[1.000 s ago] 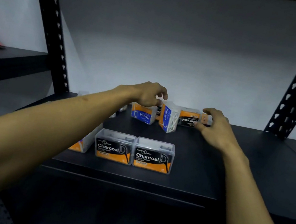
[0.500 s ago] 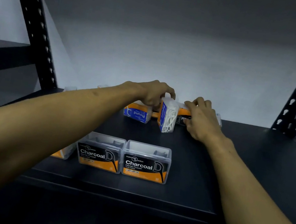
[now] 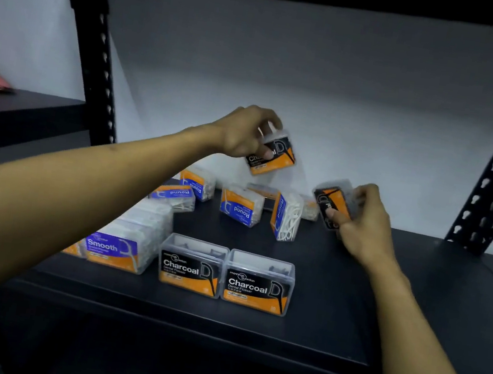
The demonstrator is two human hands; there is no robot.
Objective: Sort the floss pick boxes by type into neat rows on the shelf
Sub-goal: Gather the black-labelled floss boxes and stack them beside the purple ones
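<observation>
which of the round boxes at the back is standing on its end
The rightmost Round box, label running vertically and white picks showing through its side; the other Round boxes lie flat with labels upside down.

Single head-worn wide-angle view, looking forward and slightly down into the black shelf (image 3: 337,274), both forearms reaching away from the lens, near front edge low in frame, back wall beyond the gripped boxes, uprights bowed at the sides

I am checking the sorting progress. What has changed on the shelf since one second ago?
Each hand took a Charcoal box from the back and lifted it: left hand holds one high, right hand another. The two front Charcoal boxes and the Round boxes stayed put.
</observation>
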